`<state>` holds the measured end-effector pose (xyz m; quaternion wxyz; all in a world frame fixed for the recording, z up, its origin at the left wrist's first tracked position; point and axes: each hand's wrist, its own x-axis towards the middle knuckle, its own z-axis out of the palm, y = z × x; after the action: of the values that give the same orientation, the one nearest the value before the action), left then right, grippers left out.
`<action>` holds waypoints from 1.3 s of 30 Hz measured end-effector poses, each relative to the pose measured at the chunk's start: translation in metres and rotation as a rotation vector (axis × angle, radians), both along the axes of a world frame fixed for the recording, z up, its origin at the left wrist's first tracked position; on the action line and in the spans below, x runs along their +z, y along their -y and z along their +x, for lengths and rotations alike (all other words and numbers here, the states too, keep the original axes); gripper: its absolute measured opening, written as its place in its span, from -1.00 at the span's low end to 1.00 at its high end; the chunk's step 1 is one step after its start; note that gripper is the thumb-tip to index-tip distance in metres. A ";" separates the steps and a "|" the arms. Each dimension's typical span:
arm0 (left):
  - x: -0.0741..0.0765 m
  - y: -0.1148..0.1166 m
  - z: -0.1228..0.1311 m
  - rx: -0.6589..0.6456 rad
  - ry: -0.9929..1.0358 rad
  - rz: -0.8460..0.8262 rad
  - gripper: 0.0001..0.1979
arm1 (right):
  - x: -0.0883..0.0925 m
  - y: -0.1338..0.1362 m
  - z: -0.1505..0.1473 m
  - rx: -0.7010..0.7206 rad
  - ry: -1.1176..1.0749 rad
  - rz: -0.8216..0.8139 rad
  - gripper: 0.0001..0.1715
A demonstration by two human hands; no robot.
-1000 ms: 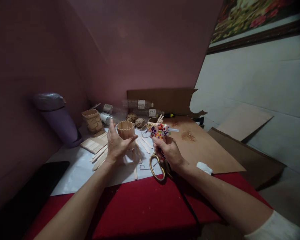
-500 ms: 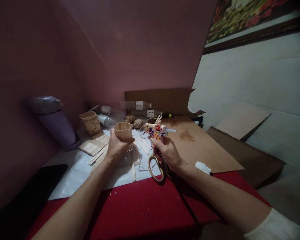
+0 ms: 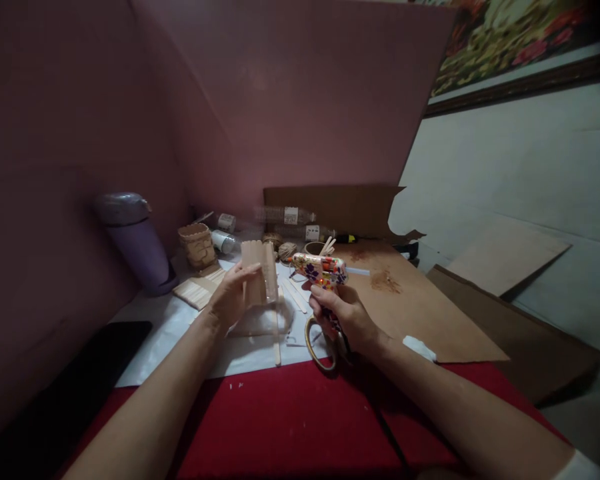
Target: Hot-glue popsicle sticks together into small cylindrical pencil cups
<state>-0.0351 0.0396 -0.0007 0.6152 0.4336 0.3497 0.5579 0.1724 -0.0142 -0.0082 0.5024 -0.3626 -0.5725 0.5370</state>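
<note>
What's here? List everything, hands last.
Cup: one, tan, left hand
Glue gun: one, floral, right hand
Scissors: one, gold, below gun
Sticks: several, pale, on sheet
Stick bundle: one, pale, left
Pot: one, tan, behind bundle
Flask: one, purple, far left
Bottles: several, clear, back
Twine: two, brown, behind cup
Tool: one, yellow-black, back
Sheet: one, white, under sticks
Cardboard: several, brown, back, right
Wad: one, white, right
Cloth: one, red, front
Painting: one, multicoloured, top right
Slab: one, black, left
Left hand: one, bare, on cup
Right hand: one, bare, on gun
</note>
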 end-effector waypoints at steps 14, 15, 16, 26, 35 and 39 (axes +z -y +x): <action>-0.013 -0.006 0.004 -0.270 0.158 -0.170 -0.66 | 0.002 0.008 0.002 0.222 0.129 -0.063 -0.52; -0.014 -0.007 0.004 -0.281 0.158 -0.182 -0.67 | 0.002 0.008 0.002 0.240 0.139 -0.071 -0.51; -0.015 -0.008 0.004 -0.288 0.161 -0.193 -0.69 | 0.001 0.008 0.002 0.258 0.154 -0.077 -0.51; -0.017 -0.009 0.004 -0.307 0.145 -0.226 -0.73 | 0.002 0.012 -0.001 0.298 0.277 -0.101 -0.45; -0.018 -0.009 0.004 -0.267 0.110 -0.247 -0.72 | 0.001 0.013 -0.002 0.297 0.269 -0.150 -0.49; -0.018 -0.009 0.004 -0.251 0.095 -0.252 -0.68 | 0.002 0.014 -0.003 0.308 0.258 -0.152 -0.49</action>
<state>-0.0313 0.0481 -0.0190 0.7452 0.3664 0.3308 0.4483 0.1699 -0.0284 -0.0059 0.3080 -0.3734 -0.6387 0.5981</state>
